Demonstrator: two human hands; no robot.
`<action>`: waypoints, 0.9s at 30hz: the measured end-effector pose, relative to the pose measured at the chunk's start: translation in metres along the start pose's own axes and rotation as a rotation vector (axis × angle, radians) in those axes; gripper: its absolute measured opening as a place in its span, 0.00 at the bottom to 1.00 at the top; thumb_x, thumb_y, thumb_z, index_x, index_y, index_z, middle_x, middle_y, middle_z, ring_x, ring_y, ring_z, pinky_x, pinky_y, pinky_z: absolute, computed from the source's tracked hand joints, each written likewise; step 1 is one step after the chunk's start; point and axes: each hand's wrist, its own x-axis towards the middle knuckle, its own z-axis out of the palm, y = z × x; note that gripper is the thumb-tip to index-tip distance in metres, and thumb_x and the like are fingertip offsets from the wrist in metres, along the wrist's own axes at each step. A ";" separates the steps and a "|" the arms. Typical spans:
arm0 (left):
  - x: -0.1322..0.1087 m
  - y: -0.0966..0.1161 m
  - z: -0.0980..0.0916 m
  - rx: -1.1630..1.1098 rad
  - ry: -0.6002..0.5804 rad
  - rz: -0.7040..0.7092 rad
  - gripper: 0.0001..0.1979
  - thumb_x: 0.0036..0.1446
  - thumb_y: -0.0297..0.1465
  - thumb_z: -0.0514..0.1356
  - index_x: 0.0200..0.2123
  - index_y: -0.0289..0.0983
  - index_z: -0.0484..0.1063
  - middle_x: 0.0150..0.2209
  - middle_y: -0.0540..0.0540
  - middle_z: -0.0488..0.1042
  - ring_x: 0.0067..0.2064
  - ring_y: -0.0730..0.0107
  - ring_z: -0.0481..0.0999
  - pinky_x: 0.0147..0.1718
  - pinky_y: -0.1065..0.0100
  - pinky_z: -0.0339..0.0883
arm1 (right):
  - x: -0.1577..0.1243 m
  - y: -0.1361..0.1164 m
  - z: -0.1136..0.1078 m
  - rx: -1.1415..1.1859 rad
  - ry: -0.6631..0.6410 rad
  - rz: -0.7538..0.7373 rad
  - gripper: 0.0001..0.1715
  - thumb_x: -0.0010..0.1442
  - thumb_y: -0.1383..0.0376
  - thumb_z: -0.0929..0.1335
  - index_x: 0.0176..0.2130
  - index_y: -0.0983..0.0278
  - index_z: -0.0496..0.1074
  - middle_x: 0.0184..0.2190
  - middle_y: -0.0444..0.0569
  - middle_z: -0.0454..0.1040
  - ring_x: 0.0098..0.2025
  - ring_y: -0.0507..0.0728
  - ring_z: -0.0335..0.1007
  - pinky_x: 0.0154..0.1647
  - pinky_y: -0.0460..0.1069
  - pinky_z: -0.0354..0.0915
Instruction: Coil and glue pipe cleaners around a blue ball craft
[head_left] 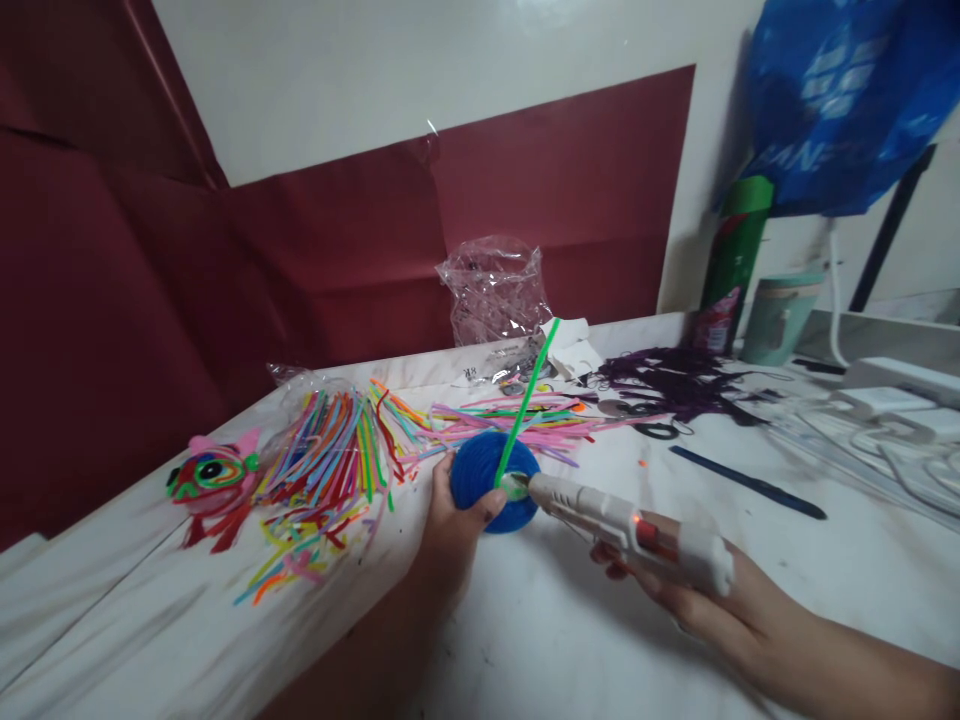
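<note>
My left hand is closed on a round blue coil that looks wound from pipe cleaners, with the thumb pressing on its face. A green pipe cleaner sticks up and away from the coil's middle, its lower end by my thumb. In my right hand is a white hot glue gun with a small orange light lit. Its nozzle points left and meets the middle of the coil, close to the green pipe cleaner's base. Whether fresh glue is coming out I cannot make out.
Bundled coloured pipe cleaners and cut bits lie left, beside a pink fish-like figure. Scissors, a dark strip, purple strands, white cables and a green cup are on the right.
</note>
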 end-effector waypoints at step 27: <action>-0.008 0.007 0.009 -0.029 -0.032 -0.015 0.38 0.33 0.30 0.73 0.51 0.39 0.65 0.42 0.45 0.76 0.41 0.60 0.76 0.43 0.61 0.68 | -0.005 0.006 0.005 -0.003 0.044 -0.012 0.11 0.61 0.59 0.65 0.36 0.61 0.75 0.30 0.50 0.77 0.31 0.57 0.75 0.30 0.46 0.73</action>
